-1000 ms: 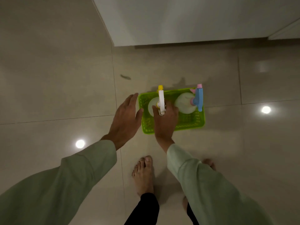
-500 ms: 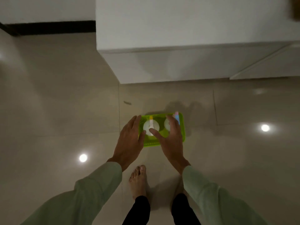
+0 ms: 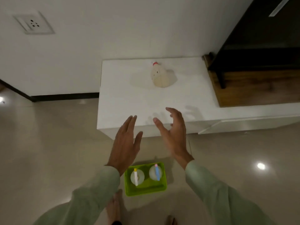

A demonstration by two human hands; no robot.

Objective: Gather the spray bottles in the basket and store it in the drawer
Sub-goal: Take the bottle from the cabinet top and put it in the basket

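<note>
Head view, nearest first: green basket [image 3: 145,190] on the tiled floor [image 3: 48,151] by the person's feet, two spray bottles upright inside, yellow-tipped bottle [image 3: 137,176] left, blue-triggered bottle [image 3: 155,172] right. Above it, left hand [image 3: 125,143] and right hand [image 3: 174,137] hang spread, each grip empty. Beyond, a red-capped white bottle [image 3: 159,75] lies on the white bench [image 3: 126,98].

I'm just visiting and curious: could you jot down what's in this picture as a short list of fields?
basket: green, on the floor, holding two spray bottles
bottles in basket: yellow-tipped one left, blue one right, both upright
third bottle: red-capped, on the white cabinet top
left hand: open, empty
right hand: open, empty
</note>
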